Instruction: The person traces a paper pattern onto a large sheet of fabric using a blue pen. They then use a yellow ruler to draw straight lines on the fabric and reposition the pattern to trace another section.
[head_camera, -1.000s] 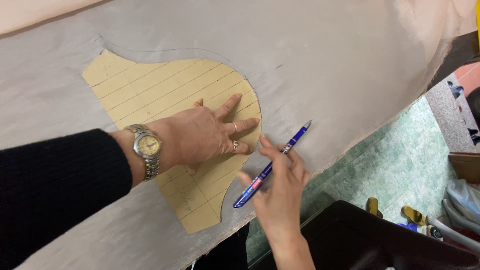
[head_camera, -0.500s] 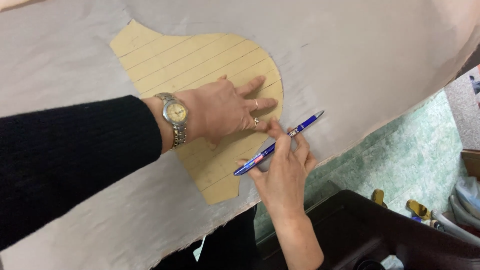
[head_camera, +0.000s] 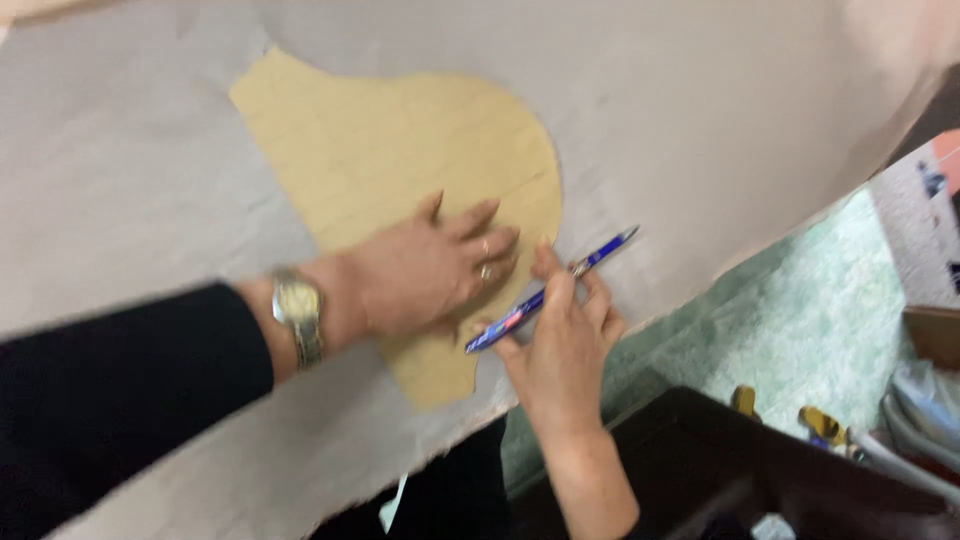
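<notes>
Cutting across the lower right corner, a dark object (head_camera: 760, 470) sits nearest the camera; its shape is hard to make out, and yellow-handled items (head_camera: 820, 425) lie just beyond it, partly cut off. Green textured floor covering (head_camera: 800, 320) shows to their left and behind.

Right hand (head_camera: 565, 345): comes up from the bottom edge, fingers closed on a blue pen (head_camera: 550, 290). Pen lies slantwise, one end at the lower right edge of the tan pattern piece (head_camera: 400, 170); the tip itself is blurred, so contact with the fabric is probable, not confirmed.

Left hand (head_camera: 430, 265): flat, fingers spread, palm down on the pattern piece, holding nothing. Rings on one finger. Wristwatch (head_camera: 298, 315) on the wrist, black sleeve (head_camera: 120, 400) behind it running off the left edge.

Pattern piece: rounded tan shape, lying flat on pale grey fabric (head_camera: 700, 110), its lower part hidden under the left hand. Motion blur smears any markings on it.

Fabric covers the tabletop entirely; its far corners run out of frame.
</notes>
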